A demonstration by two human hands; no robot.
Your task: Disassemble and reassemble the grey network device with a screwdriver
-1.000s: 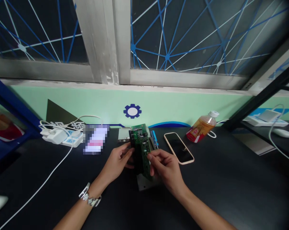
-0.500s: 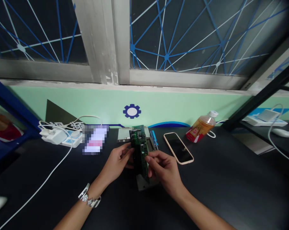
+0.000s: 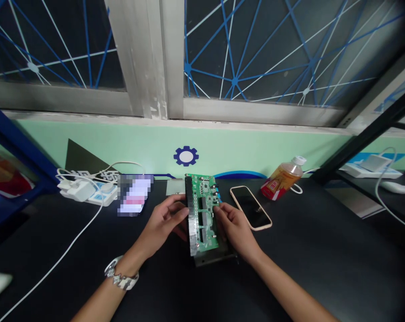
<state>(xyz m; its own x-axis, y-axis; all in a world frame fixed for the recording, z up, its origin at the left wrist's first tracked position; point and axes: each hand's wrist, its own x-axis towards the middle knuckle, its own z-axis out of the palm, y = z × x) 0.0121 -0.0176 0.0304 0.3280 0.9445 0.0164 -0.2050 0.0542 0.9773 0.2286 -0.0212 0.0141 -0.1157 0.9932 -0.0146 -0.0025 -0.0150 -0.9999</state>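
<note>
- Bottle (image 3: 284, 176) at two o'clock from the circuit board (image 3: 208, 203): red label (image 3: 272, 187), print too small to read; wall characters (image 3: 80, 174) at ten, partly covered.
- Circuit board over the tabletop (image 3: 323, 255), long axis twelve to six, dark strip (image 3: 191, 223) along its nine-o'clock edge.
- Left grip (image 3: 165, 219) and right grip (image 3: 236, 226) grasp opposite edges; some fingertips hidden.
- Metal plate (image 3: 212, 258) below, mostly covered.

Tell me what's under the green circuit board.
Below the circuit board, a dark plate shows at the near end. The board and your right hand cover most of it; whether board and plate touch is hidden.
</note>
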